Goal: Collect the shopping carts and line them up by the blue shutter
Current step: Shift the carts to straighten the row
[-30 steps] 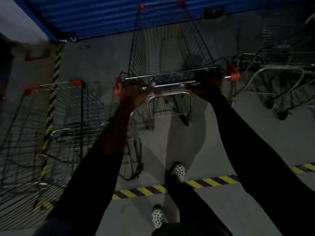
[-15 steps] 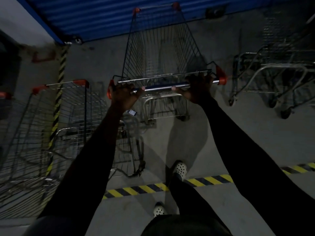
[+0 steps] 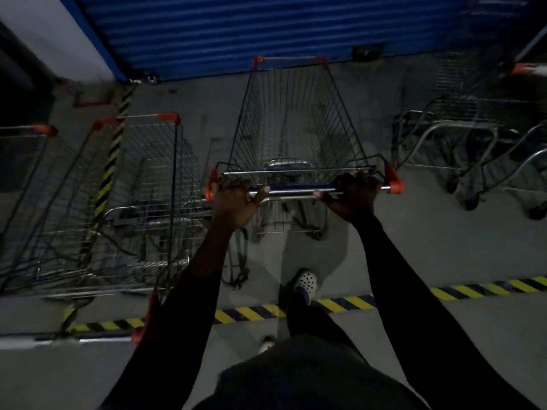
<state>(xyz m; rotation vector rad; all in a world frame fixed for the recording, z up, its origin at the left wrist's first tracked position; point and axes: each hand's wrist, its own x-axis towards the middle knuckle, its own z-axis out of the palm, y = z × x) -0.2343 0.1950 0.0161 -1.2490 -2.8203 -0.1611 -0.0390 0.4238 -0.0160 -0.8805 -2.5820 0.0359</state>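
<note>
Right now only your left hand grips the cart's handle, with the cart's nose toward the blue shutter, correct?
Not quite: the head view shows both the left hand and the right hand gripping the handle of the cart, which does nose toward the blue shutter.

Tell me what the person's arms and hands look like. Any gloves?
No gloves: the left hand and right hand are bare. Both arms wear long black sleeves. The right sleeve reaches the wrist; the left sleeve stops higher, leaving the forearm uncovered.
</note>
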